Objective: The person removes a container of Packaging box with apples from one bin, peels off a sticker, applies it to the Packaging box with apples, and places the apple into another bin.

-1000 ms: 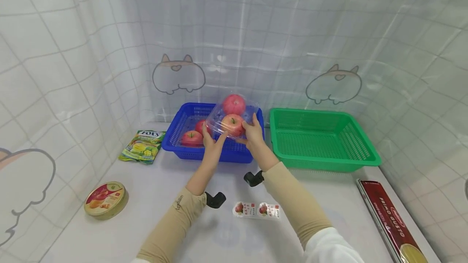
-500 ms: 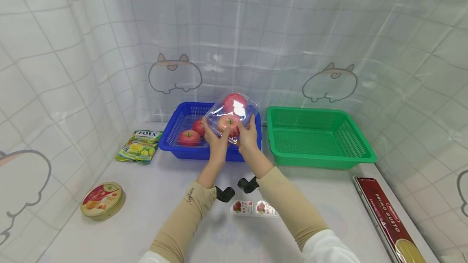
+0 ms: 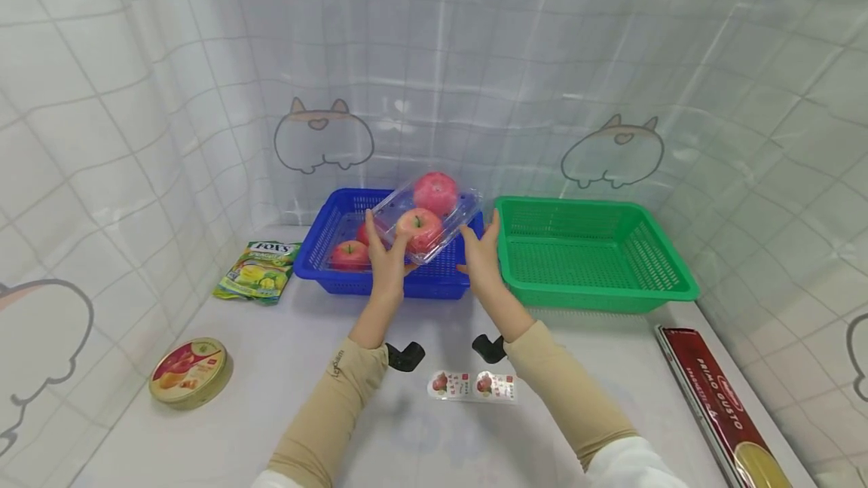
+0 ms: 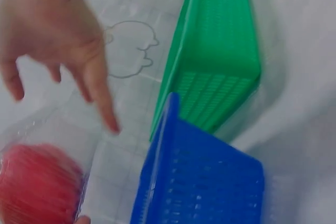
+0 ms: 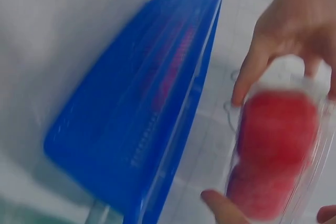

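A clear plastic box (image 3: 453, 226) with two red apples inside is held tilted above the blue basket (image 3: 434, 288). One apple (image 3: 419, 229) lies nearer, the other apple (image 3: 436, 193) behind it. My left hand (image 3: 388, 266) grips the box at its near left corner, thumb on top. On the other side, my right hand (image 3: 483, 258) is off the box, its fingers spread between the box and the green basket (image 3: 597, 298). In the left wrist view the right hand (image 4: 58, 35) shows apart from the box. The right wrist view shows the left hand (image 5: 294, 35) holding the box's end.
Inside the blue basket sits another clear pack with red apples (image 3: 350, 255). Two apple labels (image 3: 472, 386) lie on the white table. A FOX'S candy bag (image 3: 261, 272) and a round tin (image 3: 188, 373) are at left; a red spaghetti pack (image 3: 722, 405) is at right.
The box has been turned and tipped in my hands over the blue basket. My right hand has let go and moved right; my left hand has shifted slightly left with the box.
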`<state>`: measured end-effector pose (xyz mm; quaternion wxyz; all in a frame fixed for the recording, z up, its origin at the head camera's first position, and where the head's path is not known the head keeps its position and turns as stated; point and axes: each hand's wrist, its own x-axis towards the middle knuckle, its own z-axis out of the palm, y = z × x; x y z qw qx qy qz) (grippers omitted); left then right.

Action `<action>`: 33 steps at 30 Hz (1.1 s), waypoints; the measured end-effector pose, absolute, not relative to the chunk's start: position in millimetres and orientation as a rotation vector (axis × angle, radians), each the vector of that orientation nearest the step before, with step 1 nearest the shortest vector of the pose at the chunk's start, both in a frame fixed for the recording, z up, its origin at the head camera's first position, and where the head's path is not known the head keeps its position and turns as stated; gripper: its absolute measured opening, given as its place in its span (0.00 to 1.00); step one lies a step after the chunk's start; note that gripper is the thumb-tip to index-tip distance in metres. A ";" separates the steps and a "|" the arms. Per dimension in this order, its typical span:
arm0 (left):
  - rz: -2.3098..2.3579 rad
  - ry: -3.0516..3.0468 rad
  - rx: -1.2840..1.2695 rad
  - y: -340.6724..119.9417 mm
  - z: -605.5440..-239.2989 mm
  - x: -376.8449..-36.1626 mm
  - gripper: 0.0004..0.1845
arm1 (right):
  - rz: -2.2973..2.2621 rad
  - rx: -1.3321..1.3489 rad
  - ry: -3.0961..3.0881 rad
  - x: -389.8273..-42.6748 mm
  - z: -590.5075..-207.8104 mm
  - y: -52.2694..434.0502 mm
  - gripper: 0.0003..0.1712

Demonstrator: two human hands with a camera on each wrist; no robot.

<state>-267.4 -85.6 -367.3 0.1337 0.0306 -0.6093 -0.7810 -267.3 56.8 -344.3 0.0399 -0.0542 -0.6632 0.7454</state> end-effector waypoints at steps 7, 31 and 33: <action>-2.359 -1.860 0.031 -95.8 -359.7 -265.4 0.40 | 2.114 -0.054 -2.077 -270.2 -337.9 91.9 0.41; -2.407 -2.248 -0.180 -104.6 -353.7 -258.0 0.36 | 2.456 0.322 -2.331 -257.4 -333.2 157.4 0.37; -2.404 -2.261 -0.187 -103.4 -354.8 -257.0 0.36 | 2.470 0.315 -2.323 -255.1 -336.3 160.3 0.37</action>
